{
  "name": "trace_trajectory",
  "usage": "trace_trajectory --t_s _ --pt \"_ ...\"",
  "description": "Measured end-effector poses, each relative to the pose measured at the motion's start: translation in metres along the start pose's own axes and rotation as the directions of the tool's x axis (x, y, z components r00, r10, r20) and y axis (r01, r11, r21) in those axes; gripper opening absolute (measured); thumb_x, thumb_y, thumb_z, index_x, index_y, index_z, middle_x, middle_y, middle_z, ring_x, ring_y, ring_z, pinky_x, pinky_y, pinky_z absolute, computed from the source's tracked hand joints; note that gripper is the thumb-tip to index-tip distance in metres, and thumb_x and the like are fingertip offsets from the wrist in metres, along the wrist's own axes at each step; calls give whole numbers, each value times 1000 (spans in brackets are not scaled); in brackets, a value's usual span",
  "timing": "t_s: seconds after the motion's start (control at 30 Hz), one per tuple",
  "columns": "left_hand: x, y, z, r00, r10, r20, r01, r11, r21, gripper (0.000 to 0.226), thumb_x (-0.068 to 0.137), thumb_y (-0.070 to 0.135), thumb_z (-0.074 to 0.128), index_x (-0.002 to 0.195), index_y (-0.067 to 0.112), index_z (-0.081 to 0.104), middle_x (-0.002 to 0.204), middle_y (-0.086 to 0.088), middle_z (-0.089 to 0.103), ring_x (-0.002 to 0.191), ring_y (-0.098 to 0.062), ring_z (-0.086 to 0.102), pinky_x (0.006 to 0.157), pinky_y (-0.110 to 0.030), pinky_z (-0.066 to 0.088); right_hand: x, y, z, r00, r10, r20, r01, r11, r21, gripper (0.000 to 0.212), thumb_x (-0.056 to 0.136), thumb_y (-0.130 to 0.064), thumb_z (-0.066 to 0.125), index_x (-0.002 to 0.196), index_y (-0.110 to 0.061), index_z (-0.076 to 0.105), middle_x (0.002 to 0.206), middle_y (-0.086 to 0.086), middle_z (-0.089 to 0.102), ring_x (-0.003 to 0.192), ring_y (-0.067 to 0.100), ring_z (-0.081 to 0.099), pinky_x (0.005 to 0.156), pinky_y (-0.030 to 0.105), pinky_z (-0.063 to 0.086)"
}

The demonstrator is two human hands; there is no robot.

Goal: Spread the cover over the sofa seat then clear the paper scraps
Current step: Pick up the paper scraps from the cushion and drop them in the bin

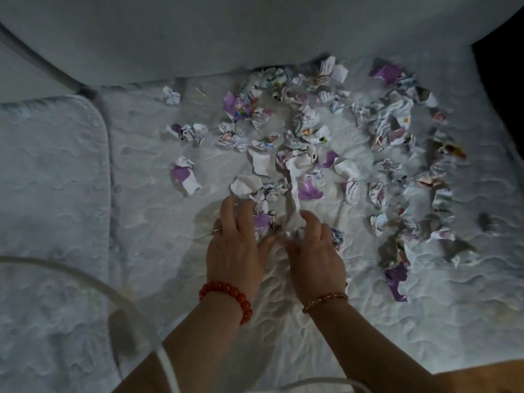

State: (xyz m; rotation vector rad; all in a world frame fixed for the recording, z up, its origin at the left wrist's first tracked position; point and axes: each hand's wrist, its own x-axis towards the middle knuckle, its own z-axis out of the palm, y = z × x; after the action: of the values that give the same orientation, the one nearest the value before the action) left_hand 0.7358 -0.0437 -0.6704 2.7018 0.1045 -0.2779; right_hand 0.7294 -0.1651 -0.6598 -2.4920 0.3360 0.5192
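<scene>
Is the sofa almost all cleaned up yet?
Not yet. The quilted cover already lies spread over the seat. Right now the left hand and right hand are gathering crumpled paper scraps together. Lots of scraps are still scattered across the cover, mostly toward the right.

The light is dim and bluish where I lean in, brightest in a pool near the middle and fading toward the edges. At the far side a pale sofa backrest [226,32] runs across the whole width. On the left a neighbouring seat cushion [51,194] with a rounded corner lies just beside a dark seam. A white cable [85,282] curves across the near left. The far right corner falls into black shadow [502,86]
</scene>
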Motion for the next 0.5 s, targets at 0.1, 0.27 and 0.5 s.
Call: trace_trajectory --t_s 0.1,0.27,0.5 --pt "7 -1 3 993 92 70 -97 993 66 75 79 29 70 138 29 24 140 -13 33 110 -34 53 74 -42 57 11 2 3 997 -35 69 45 988 -145 43 93 -38 48 131 -23 36 119 6 44 96 29 59 66 37 49" --pt "16 -5 9 981 145 129 -165 974 157 44 79 24 69 117 26 47 126 -13 44 96 -33 58 61 -38 57 16 11 13 988 -151 21 152 973 -176 13 90 -20 55 102 -13 53 104 11 50 71 34 61 50 32 38" --pt "16 0 -1 984 130 120 -138 989 60 17 82 16 65 94 10 55 107 -13 53 76 -26 62 53 -29 51 11 12 7 979 -170 -112 168 985 -26 9 82 -14 59 82 -7 54 84 8 52 57 27 54 42 30 36"
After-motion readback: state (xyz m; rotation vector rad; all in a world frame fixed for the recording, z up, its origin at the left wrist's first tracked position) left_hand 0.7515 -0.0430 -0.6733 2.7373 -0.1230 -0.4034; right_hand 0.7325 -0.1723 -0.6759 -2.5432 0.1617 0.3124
